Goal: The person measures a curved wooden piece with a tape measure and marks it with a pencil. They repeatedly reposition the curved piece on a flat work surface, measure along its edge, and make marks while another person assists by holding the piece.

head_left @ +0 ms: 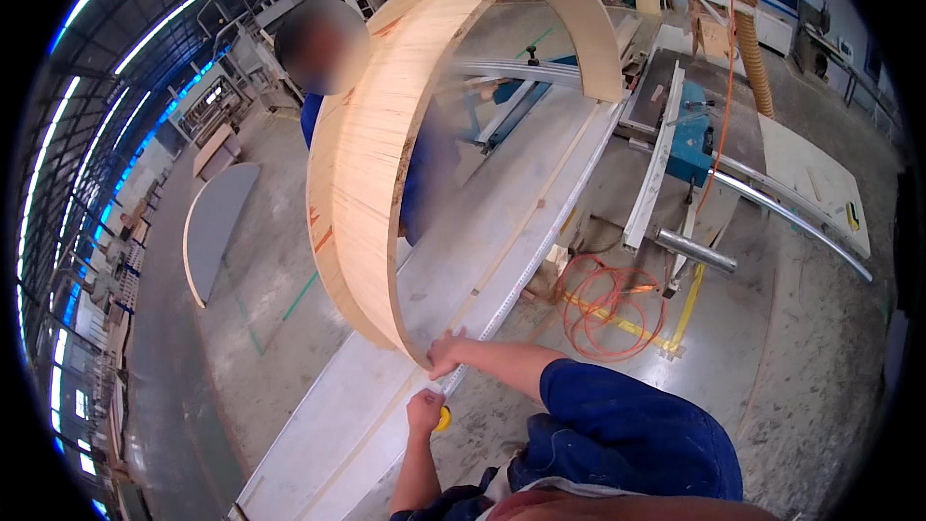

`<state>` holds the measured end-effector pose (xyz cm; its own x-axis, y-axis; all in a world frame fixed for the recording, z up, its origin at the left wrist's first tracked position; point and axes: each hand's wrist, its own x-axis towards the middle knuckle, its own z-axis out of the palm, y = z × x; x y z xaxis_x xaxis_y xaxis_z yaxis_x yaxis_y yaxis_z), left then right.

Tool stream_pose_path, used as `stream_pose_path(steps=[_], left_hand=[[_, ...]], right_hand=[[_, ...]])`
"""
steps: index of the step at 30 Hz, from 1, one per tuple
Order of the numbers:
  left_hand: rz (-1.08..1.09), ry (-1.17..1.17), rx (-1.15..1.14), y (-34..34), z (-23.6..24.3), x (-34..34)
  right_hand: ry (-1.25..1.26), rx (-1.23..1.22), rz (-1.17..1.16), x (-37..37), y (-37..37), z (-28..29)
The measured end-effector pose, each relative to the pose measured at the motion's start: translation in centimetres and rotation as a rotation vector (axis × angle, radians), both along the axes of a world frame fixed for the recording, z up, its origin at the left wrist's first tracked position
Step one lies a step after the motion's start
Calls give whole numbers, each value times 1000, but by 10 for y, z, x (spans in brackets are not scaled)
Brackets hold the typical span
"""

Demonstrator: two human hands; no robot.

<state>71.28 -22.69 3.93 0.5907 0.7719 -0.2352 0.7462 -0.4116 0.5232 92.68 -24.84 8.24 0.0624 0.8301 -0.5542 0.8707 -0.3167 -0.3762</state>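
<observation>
A large half-round arch of pale wood (371, 154) stands on its ends across a long, light grey board (415, 289). My right hand (446, 352) closes on its near lower end, with the arch's edge hiding part of the grip. Just nearer to me, at the board's right edge, my left hand (424, 409) is closed round a yellow tape measure (443, 419), mostly covered by the fingers. A thin marked strip (526, 275) follows that edge toward the arch's far end.
Behind the arch stands a co-worker in blue (424, 169), one hand on its top. On the right are a blue saw machine (687, 135) with metal rails and a coiled orange hose (617, 314) on the floor. A grey half-round panel (220, 222) is at left.
</observation>
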Motion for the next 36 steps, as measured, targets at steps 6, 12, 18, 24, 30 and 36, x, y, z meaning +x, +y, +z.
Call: stream_pose_path(steps=[6, 12, 18, 24, 30, 36], left_hand=[[13, -195, -55, 0, -7, -8], [-10, -168, -13, 3, -9, -4], [-61, -160, -34, 3, 2, -9], [-174, -438, -542, 11, -13, -25], [-204, -408, -908, -12, -19, -17], [-394, -253, -949, -13, -10, -54]], right_hand=[[-5, -30, 34, 1, 3, 6], [-5, -32, 23, 1, 1, 9], [4, 8, 14, -1, 3, -1], [17, 41, 68, -1, 7, 4], [185, 436, -171, 102, -21, 41], [1049, 1161, -818, 225, -25, 209]])
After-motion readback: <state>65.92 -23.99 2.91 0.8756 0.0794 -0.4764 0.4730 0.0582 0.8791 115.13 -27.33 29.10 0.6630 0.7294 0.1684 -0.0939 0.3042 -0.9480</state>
